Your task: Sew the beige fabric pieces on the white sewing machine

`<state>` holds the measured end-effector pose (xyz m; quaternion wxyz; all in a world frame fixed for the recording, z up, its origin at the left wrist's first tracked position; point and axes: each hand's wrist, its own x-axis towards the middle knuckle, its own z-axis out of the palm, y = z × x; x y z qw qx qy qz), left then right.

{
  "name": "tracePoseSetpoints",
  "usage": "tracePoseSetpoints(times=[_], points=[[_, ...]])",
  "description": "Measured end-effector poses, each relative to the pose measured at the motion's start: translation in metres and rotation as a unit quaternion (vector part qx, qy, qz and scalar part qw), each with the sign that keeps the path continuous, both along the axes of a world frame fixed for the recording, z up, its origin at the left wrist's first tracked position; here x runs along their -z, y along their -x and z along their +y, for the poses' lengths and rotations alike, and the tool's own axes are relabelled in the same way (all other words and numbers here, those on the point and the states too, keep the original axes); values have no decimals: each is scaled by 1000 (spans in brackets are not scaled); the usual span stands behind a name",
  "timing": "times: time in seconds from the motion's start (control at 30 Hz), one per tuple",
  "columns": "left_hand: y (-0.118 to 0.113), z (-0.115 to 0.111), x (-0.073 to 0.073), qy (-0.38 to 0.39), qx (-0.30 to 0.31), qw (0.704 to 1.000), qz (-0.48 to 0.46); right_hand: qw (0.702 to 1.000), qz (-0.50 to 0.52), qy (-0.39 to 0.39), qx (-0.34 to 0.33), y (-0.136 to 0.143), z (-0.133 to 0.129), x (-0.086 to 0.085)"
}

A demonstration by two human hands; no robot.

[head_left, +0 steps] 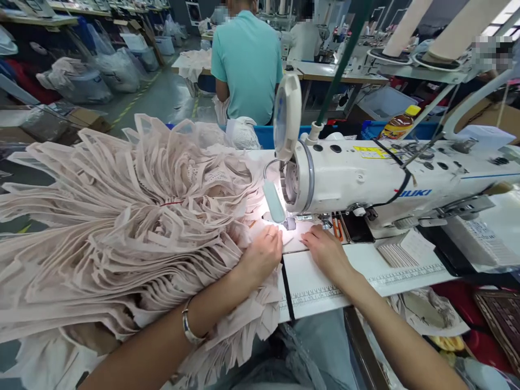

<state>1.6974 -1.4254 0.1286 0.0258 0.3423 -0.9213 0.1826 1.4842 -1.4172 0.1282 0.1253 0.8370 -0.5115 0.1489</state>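
At the lit needle area of a white sewing machine [345, 173], a small pale pink fabric piece [287, 239] lies on the bed. My left hand [263, 252] is closed on its left side, fingers bent together. From the right, my right hand [325, 250] pinches the fabric's edge with its fingertips, close to the presser foot; the exact grip is partly hidden. A large heap of pale pink fabric pieces [134, 233] spreads along my left forearm, gathered at the middle by a thin red tie [173, 203].
Orange-handled snips [338, 227] lie right of the needle. Folded pale fabric pieces [400, 252] rest on the table by the printed ruler [317, 297]. A round magnifier lamp [288, 116] stands over the machine head. Behind, a bottle [400, 123] stands, and a person in turquoise [247, 65] sits.
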Motion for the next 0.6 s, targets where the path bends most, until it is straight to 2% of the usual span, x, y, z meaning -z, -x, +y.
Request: tracePoseSetpoints(times=[0.13, 0.27, 0.33, 0.5, 0.57, 0.6], points=[[0, 1, 2, -9, 43, 999, 0, 996, -61, -57, 6, 12, -9, 2], [-1, 4, 3, -30, 40, 999, 18, 981, -134, -143, 9, 21, -20, 1], [0, 4, 1, -42, 29, 998, 21, 976, -138, -171, -5, 23, -23, -2], [3, 1, -1, -47, 33, 998, 39, 984, -50, -156, -64, 8, -25, -4], [3, -1, -1, -63, 30, 996, 60, 986, -61, -149, -48, -4, -26, -1], [2, -2, -1, -82, 10, 994, 77, 984, -89, -151, -27, -9, -26, 1]])
